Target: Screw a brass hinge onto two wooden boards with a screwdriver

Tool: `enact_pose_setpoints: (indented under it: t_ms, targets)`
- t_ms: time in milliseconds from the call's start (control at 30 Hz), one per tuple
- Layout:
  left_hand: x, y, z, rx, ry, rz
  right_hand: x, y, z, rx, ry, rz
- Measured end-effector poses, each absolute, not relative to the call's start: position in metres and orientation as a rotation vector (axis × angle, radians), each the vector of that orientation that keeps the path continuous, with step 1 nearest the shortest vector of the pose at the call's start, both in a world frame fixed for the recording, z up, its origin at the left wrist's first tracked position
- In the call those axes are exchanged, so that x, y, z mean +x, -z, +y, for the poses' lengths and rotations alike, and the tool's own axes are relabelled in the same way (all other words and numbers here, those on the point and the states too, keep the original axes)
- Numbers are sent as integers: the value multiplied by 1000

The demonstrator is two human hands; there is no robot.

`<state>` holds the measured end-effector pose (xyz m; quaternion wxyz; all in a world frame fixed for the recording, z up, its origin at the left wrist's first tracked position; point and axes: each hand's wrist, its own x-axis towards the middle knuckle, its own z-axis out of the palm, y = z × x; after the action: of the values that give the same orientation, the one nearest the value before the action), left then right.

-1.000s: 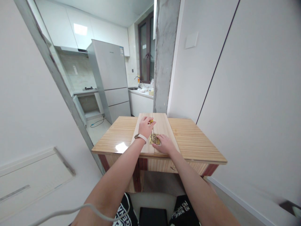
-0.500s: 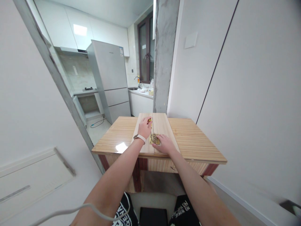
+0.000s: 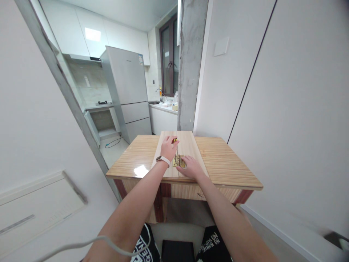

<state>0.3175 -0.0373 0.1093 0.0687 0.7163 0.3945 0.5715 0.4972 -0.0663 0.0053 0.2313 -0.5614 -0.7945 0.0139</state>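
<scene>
In the head view, the only one, the work looks to me partway along: two pale wooden boards (image 3: pixel 188 140) already lie side by side on a striped wood-grain table (image 3: pixel 231 167), and a brass-coloured butt hinge (image 3: pixel 179 161) sits across the seam between them, near their front edge. A screwdriver (image 3: pixel 175 140) with a yellow-and-black handle stands nearly upright over the hinge's left leaf, so I judge the fastening there unfinished; how many screws are seated, and how many remain, is too small to tell. The left hand (image 3: pixel 167 148), a white-strapped watch (image 3: pixel 163 159) at its wrist, is curled, with its fingers and thumb closed on that handle. The right hand (image 3: pixel 191 168) is half open, thumb at the near edge and fingertips towards the far edge of the right leaf, holding the hinge down. The hinge itself is shiny and spread flat, its ribbed knuckle lined up along the seam, the right leaf partly covered by fingers; I cannot tell whether its screw holes are filled
</scene>
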Motion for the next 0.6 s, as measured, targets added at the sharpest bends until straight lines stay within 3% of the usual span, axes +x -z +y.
enact_pose_setpoints:
  t_ms: [600]
  targets:
    - [312,-104,-40,2187,-1723,1225,498,-5,-66,-1538,-23,-2178]
